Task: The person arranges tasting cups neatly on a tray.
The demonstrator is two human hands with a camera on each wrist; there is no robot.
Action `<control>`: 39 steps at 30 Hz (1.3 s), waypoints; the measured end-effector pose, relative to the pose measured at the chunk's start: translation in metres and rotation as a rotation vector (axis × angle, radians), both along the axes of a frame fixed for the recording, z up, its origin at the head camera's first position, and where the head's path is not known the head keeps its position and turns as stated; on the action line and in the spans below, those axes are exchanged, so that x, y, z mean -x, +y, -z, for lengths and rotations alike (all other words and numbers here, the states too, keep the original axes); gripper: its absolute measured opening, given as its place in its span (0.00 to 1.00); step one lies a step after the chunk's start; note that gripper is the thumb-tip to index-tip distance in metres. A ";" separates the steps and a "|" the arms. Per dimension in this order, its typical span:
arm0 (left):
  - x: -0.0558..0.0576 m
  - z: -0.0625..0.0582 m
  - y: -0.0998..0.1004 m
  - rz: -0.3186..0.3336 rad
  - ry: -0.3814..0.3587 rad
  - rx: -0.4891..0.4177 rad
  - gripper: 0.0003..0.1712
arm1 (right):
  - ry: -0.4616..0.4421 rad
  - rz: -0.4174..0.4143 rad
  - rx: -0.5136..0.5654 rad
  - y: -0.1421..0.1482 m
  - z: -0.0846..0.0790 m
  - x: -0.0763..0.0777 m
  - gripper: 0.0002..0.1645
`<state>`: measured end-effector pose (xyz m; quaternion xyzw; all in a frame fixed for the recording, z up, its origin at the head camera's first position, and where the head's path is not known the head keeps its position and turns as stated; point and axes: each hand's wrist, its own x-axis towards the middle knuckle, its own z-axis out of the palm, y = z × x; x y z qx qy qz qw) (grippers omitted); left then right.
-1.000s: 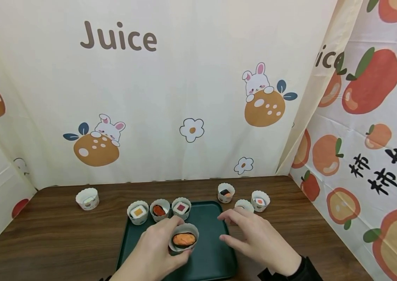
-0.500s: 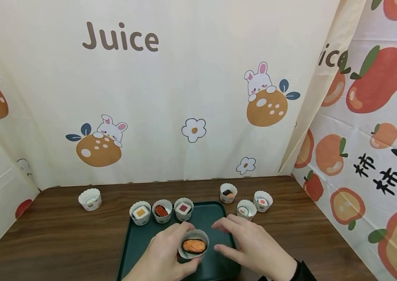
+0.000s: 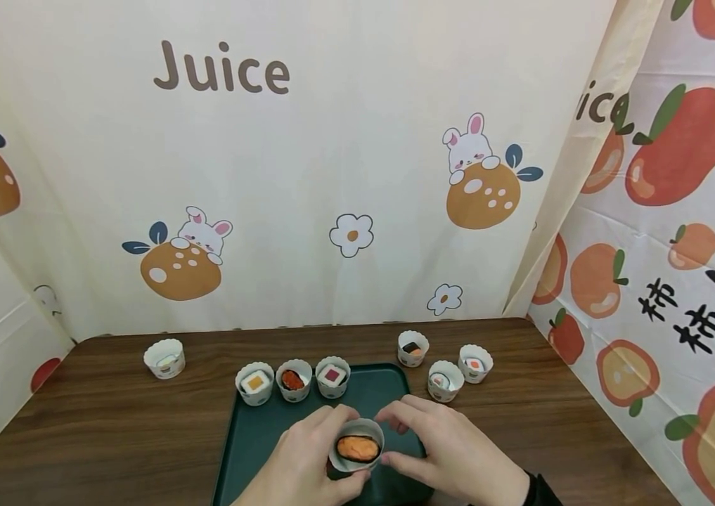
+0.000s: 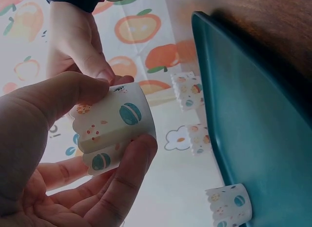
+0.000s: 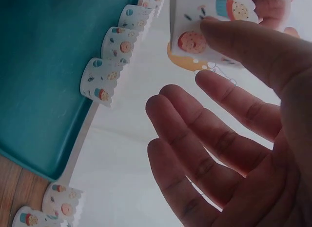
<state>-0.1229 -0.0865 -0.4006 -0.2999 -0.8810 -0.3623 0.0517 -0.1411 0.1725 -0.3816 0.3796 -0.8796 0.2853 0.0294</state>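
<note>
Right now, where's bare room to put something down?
On the brown wooden table, left of the dark green tray and in front of the lone white paper cup. The tray's far right corner looks bare. Crowded: the tray's far left, three cups; past its far right corner, three more cups; and under the left hand and right hand.

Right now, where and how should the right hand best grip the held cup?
Likely around the outer wall of the cup, from the right: the left hand grips its left side, and its open, scalloped top leaves the orange sushi exposed.
</note>
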 end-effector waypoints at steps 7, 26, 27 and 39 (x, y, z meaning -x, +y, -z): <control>0.000 0.001 0.000 -0.003 0.050 0.009 0.31 | 0.005 -0.056 0.055 -0.004 0.000 0.001 0.18; 0.001 -0.002 0.000 -0.013 -0.043 0.052 0.41 | 0.076 -0.096 0.136 -0.009 0.005 0.001 0.26; 0.001 -0.001 0.001 -0.016 -0.039 0.045 0.40 | 0.081 -0.091 0.133 -0.010 0.006 0.001 0.26; 0.000 -0.003 0.002 -0.037 -0.020 -0.037 0.34 | 0.035 -0.037 0.126 -0.011 0.008 -0.001 0.33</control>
